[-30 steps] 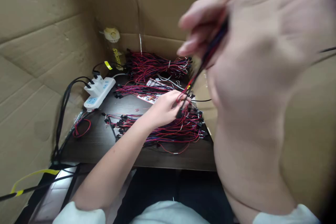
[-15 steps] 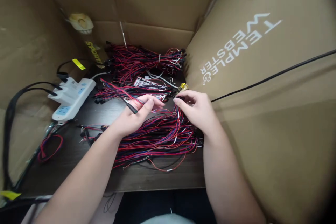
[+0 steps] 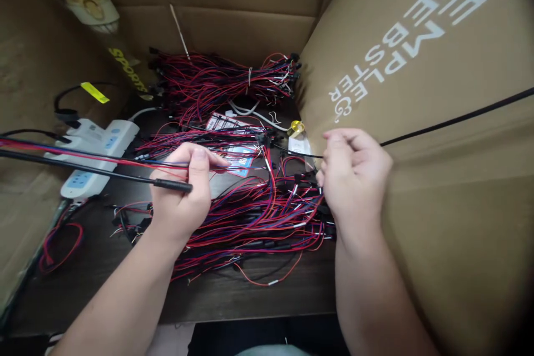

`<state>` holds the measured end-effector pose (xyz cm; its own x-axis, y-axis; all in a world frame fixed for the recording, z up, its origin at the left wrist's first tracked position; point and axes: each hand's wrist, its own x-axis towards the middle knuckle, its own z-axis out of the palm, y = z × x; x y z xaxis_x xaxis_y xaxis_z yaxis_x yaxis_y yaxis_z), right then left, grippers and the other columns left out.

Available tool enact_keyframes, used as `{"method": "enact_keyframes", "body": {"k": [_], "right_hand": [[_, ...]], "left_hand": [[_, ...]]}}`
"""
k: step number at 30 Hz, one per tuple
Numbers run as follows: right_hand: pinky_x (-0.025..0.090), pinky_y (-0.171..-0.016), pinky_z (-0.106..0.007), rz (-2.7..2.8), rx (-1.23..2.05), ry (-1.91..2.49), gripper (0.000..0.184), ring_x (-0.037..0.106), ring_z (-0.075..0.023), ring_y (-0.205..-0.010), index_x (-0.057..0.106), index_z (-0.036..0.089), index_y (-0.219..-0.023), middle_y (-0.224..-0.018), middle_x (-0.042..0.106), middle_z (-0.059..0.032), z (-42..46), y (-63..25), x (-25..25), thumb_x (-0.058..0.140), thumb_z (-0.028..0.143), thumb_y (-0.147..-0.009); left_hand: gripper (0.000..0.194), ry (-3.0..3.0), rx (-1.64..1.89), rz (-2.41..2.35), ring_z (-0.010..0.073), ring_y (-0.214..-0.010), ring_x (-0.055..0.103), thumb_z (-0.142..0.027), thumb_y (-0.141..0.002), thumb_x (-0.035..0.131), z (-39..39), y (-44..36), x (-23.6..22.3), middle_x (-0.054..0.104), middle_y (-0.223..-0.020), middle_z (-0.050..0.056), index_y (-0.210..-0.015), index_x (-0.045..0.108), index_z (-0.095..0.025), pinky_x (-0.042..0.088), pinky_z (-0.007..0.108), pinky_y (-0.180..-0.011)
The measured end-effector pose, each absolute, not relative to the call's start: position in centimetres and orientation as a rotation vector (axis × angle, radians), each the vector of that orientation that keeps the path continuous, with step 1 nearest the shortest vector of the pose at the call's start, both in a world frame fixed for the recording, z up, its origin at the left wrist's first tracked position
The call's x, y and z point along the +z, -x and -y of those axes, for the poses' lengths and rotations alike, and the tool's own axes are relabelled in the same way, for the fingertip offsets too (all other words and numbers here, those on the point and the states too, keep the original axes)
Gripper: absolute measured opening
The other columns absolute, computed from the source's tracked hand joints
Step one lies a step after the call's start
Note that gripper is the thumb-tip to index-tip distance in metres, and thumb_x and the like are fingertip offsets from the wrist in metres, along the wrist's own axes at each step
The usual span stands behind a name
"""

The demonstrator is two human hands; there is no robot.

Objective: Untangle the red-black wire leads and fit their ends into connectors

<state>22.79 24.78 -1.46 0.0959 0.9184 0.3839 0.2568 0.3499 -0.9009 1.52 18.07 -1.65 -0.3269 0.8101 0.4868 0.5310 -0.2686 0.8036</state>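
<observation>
the left hand [image 3: 189,203] pinches a wire strand [image 3: 125,162] above the counter [image 3: 258,303], presumably to keep it apart from the piled wires [image 3: 254,219]; whether the curled right hand [image 3: 354,175] grips anything cannot be told.

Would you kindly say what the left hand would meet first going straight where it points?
Probably the red wires right of the blue card, though depth is unclear from this view.

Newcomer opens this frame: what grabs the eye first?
First, the red and black wire pile sprawled across the table, a tied bundle behind it. Next, the left hand holding wires that run off the picture's left edge, crossing in front of a white power strip. Then the big white lettering on the right cardboard panel.
</observation>
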Motion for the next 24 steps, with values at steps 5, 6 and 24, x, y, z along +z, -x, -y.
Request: {"method": "enact_keyframes", "body": {"k": [5, 6, 24], "right_hand": [[0.034, -0.051, -0.027, 1.711, 0.892, 1.293, 0.037, 0.044, -0.0115, -0.055, 0.068, 0.019, -0.076, -0.059, 0.049, 0.0033, -24.7, -21.6, -1.9, 0.08, 0.052, -0.083], [0.034, -0.053, -0.027, 1.734, 0.916, 1.274, 0.036, 0.044, -0.0115, -0.057, 0.067, 0.018, -0.073, -0.061, 0.05, 0.0029, -24.7, -21.4, -2.1, 0.079, 0.051, -0.084], [0.044, -0.059, -0.025, 1.604, 1.468, 0.898, 0.046, 0.055, -0.0122, -0.065, 0.079, 0.022, -0.094, -0.076, 0.066, -0.0013, -24.6, -21.9, -1.5, 0.061, 0.064, -0.096]], "left_hand": [[0.031, -1.691, 1.492, -1.65, 0.0131, -0.072, 0.073, -0.023, -0.106, 0.049, -18.1, -1.9, -1.7, 0.075, -0.08, 0.001, -0.081, 0.068, -0.019, 0.06, 0.026, -0.072], [0.031, -1.714, 1.468, -1.643, 0.0129, -0.073, 0.074, -0.023, -0.106, 0.049, -18.1, -1.9, -1.8, 0.075, -0.079, 0.001, -0.081, 0.068, -0.019, 0.06, 0.025, -0.073], [0.031, -1.854, 1.143, -1.519, 0.0135, -0.068, 0.073, -0.022, -0.084, 0.074, -17.9, -3.1, -3.0, 0.081, -0.091, 0.001, -0.115, 0.076, -0.021, 0.06, 0.025, -0.068]]}}
